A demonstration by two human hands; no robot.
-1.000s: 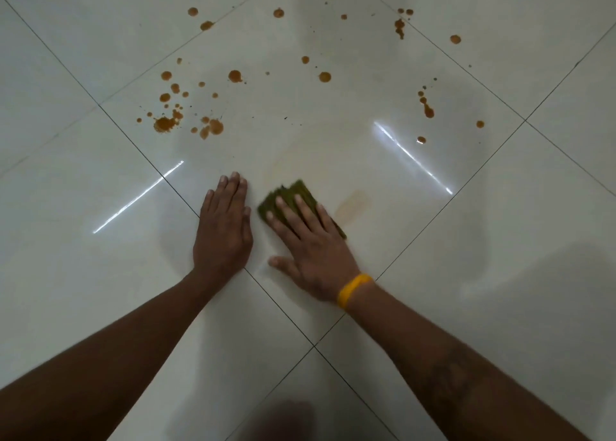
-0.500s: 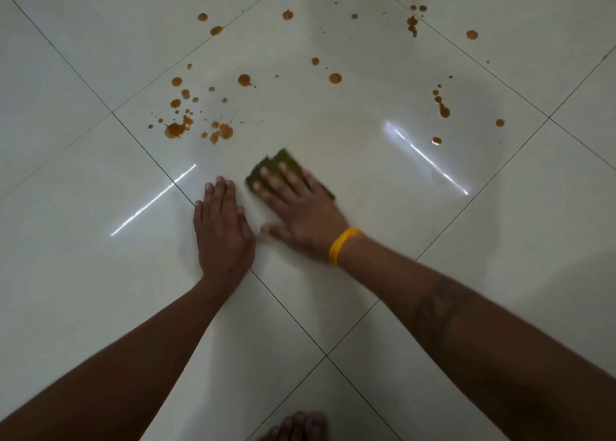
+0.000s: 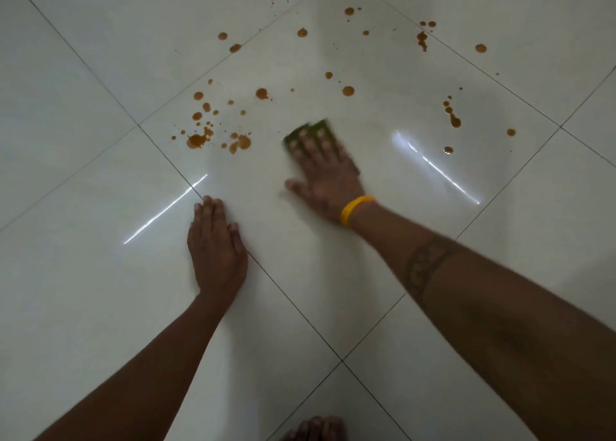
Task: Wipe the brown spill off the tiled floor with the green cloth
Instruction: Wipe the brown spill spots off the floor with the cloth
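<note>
Many brown spill (image 3: 196, 140) drops across the upper frame, none yet under the green cloth (image 3: 310, 131) at upper centre. Likely risk: smearing drops wider. Right hand (image 3: 328, 177) flat on cloth, fingers straight, slightly apart; left hand (image 3: 216, 247) flat on tiled floor (image 3: 83, 290), fingers together.

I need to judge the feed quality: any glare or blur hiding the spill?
Head view: two white glare streaks on the tiled floor, one left of the left hand, one right of the right hand; that hand and the green cloth are motion-blurred; the brown spill drops read sharp; lighting dim.
</note>
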